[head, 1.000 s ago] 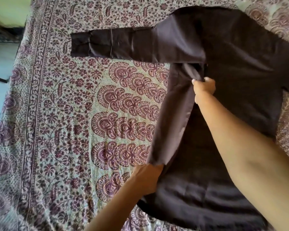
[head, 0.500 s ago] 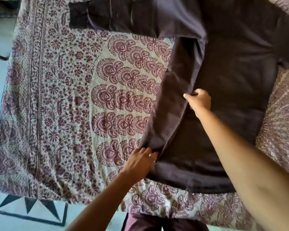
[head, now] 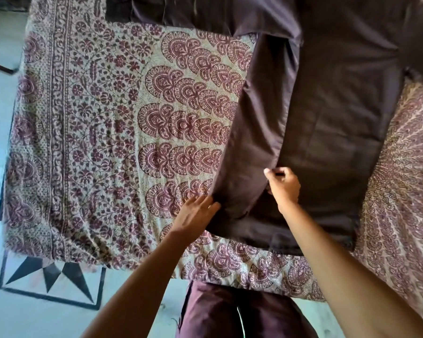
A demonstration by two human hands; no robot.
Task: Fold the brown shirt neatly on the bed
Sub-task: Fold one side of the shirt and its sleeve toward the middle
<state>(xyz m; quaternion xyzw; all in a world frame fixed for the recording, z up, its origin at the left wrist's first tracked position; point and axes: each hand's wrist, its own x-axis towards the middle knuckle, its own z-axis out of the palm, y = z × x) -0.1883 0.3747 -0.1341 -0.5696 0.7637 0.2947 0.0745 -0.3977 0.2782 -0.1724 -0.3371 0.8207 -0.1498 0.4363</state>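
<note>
The brown shirt [head: 340, 118] lies spread flat on the right half of the bed [head: 95, 142], on a cream sheet printed with maroon paisley and flower patterns. Its hem is near the bed's near edge and its upper part runs out of view at the far side. One sleeve [head: 181, 11] stretches out to the left along the far edge of the view. The shirt's left side panel [head: 254, 142] is turned inward over the body as a long, narrow strip that runs from the sleeve's base down toward the hem. The right hand [head: 285, 187] is curled, its thumb and fingertips pinching the inner edge of this strip near its near end. The left hand [head: 195, 215] lies low over the sheet with its fingers fairly straight and close together. Its tips touch the outer near corner of the strip where the cloth meets the sheet, and I cannot tell whether any finger goes under the cloth. Both forearms reach in from the near side. Pale floor [head: 0, 57] shows at the left with a black triangle inlay [head: 49, 276], and maroon trousers [head: 230, 313] show just below the bed's near edge.
</note>
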